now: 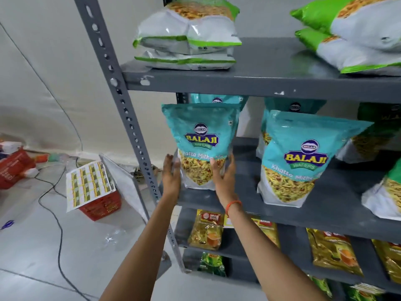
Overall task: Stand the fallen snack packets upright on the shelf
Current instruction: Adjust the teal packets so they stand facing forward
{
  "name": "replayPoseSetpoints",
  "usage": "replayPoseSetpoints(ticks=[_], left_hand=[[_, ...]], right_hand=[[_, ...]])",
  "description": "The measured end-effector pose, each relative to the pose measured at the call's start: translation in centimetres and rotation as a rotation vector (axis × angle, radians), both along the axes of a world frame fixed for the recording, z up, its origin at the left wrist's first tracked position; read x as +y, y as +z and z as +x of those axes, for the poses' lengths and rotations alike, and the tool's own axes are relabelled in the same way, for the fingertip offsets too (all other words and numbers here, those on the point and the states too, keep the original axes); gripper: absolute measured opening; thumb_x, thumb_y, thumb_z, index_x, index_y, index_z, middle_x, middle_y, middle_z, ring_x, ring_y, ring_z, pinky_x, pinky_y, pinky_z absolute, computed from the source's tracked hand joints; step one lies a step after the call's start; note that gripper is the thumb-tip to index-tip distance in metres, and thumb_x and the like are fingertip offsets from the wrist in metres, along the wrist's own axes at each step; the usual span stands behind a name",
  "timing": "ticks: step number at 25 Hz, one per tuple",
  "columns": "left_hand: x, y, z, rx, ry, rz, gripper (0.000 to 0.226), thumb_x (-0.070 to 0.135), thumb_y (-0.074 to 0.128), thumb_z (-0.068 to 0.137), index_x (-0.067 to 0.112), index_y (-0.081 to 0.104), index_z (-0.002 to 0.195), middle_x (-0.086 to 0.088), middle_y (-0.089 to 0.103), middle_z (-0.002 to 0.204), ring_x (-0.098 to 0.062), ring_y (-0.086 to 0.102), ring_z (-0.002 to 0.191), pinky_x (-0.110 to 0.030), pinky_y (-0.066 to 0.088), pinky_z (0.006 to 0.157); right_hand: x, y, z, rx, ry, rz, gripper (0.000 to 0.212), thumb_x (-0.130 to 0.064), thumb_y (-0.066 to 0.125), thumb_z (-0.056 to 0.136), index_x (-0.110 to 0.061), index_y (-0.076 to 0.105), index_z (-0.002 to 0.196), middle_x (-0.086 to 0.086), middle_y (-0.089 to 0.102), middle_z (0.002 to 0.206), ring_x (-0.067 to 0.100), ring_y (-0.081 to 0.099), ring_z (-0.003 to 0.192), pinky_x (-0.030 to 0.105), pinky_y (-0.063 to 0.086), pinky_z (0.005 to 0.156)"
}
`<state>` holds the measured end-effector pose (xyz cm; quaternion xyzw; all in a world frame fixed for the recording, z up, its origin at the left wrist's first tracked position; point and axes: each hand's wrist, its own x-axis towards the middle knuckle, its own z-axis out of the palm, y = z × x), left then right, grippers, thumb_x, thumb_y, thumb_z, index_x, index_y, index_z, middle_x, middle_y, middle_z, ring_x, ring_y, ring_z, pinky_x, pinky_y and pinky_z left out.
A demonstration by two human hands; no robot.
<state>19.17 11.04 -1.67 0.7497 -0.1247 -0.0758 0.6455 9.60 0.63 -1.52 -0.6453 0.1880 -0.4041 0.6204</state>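
A person's two bare forearms reach up and forward to the middle tier of a grey slotted-steel shelf rack [271,82], where both hands clasp a teal plastic snack packet [200,144] standing upright at the tier's left end. The left hand [171,177] lies flat against the packet's lower left edge, fingers straight and close together, pointing up. The right hand [224,177] cups the lower right edge, its fingers curled onto the packet's front just beside the clear window that shows the yellow mix inside; a thin orange thread band [233,206] circles that wrist. Above the fingertips, the packet's front reads "BALAJI WAFERS" on a blue-and-yellow badge, with "Khatta Mith…" printed beneath, the rest covered by the right hand. To the right of the right hand, well apart from it, a second teal packet of the same brand [303,157] stands leaning on the same tier, bearing the same wording. On the tier above the hands, white-and-green snack packets [186,38] lie flat in a stack. Below the wrists, gold foil packets [206,232] stand upright; their print is too small to read.
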Motion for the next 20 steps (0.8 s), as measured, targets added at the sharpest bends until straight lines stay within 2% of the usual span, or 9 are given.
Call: replayPoseSetpoints(ticks=[2,4,5,8,10,12,15,18,20], left_hand=[[0.1,0.2,1.2,0.072,-0.008,-0.014,0.045,0.033,0.040,0.098,0.016,0.038,0.140,-0.007,0.040,0.148,-0.022,0.038,0.134,-0.035,0.030,0.113],[-0.2,1.1,2.1,0.082,0.018,-0.111,0.036,0.029,0.044,0.097,0.013,0.051,0.128,-0.010,0.055,0.134,-0.024,0.052,0.121,-0.033,0.042,0.101],[-0.6,1.6,2.3,0.107,0.042,-0.167,0.031,0.027,0.047,0.096,0.012,0.055,0.121,-0.012,0.060,0.127,-0.025,0.057,0.114,-0.032,0.045,0.095],[-1.7,2.7,2.5,0.213,0.121,-0.266,0.024,0.017,0.056,0.091,0.007,0.061,0.112,-0.017,0.065,0.118,-0.022,0.061,0.099,-0.032,0.050,0.089],[-1.9,2.9,2.5,0.238,0.136,-0.270,0.024,0.013,0.058,0.090,0.003,0.062,0.111,-0.018,0.066,0.117,-0.023,0.061,0.097,-0.035,0.050,0.092],[-2.0,2.8,2.9,0.241,0.151,-0.248,0.023,0.016,0.057,0.091,0.003,0.062,0.109,-0.018,0.066,0.115,-0.021,0.059,0.094,-0.036,0.051,0.090],[-2.1,2.3,3.0,0.225,0.139,-0.225,0.025,0.022,0.052,0.093,0.005,0.060,0.110,-0.011,0.067,0.107,-0.018,0.059,0.088,-0.025,0.050,0.075],[-2.2,1.2,2.0,0.230,0.064,-0.216,0.022,0.031,0.042,0.097,0.017,0.056,0.107,0.006,0.061,0.086,-0.006,0.057,0.075,-0.010,0.049,0.050],[-2.1,0.6,1.5,0.231,0.042,-0.204,0.014,0.034,0.040,0.097,0.026,0.052,0.101,0.010,0.057,0.081,-0.002,0.055,0.073,-0.008,0.048,0.046]], right_hand=[[-0.9,-1.5,0.5,0.052,0.033,0.099,0.041,-0.033,0.050,0.094,-0.020,0.041,0.132,-0.010,0.059,0.123,0.000,0.056,0.117,0.014,0.049,0.091],[-1.5,-1.8,1.2,0.040,-0.077,0.100,0.025,-0.031,0.043,0.098,-0.019,0.048,0.120,-0.015,0.061,0.108,-0.012,0.059,0.099,0.003,0.047,0.074],[-1.8,-1.6,1.6,0.023,-0.133,0.112,0.021,-0.028,0.042,0.099,-0.018,0.050,0.115,-0.013,0.061,0.103,-0.012,0.060,0.093,0.004,0.046,0.072],[-2.3,-0.7,2.3,0.025,-0.226,0.139,0.020,-0.023,0.042,0.099,-0.010,0.052,0.111,-0.004,0.059,0.098,0.006,0.059,0.091,0.011,0.048,0.074],[-2.1,-0.7,2.5,0.020,-0.239,0.139,0.014,-0.022,0.043,0.098,-0.010,0.049,0.105,-0.009,0.057,0.091,0.003,0.058,0.085,0.003,0.045,0.064],[-1.7,-0.7,2.4,0.021,-0.247,0.160,0.010,-0.021,0.044,0.098,-0.012,0.047,0.101,-0.011,0.056,0.088,-0.003,0.059,0.079,0.002,0.045,0.059],[-1.3,-1.0,2.0,0.000,-0.206,0.208,0.015,-0.024,0.044,0.098,-0.011,0.045,0.105,-0.010,0.058,0.091,-0.013,0.062,0.075,0.003,0.047,0.058],[-0.8,-1.8,1.5,0.064,-0.051,0.271,0.033,-0.037,0.038,0.099,-0.013,0.042,0.121,-0.012,0.061,0.102,-0.015,0.063,0.081,0.005,0.049,0.062],[-0.4,-2.2,1.4,0.097,-0.021,0.270,0.035,-0.039,0.035,0.099,-0.015,0.041,0.124,-0.010,0.061,0.107,-0.015,0.063,0.085,0.006,0.050,0.064]])
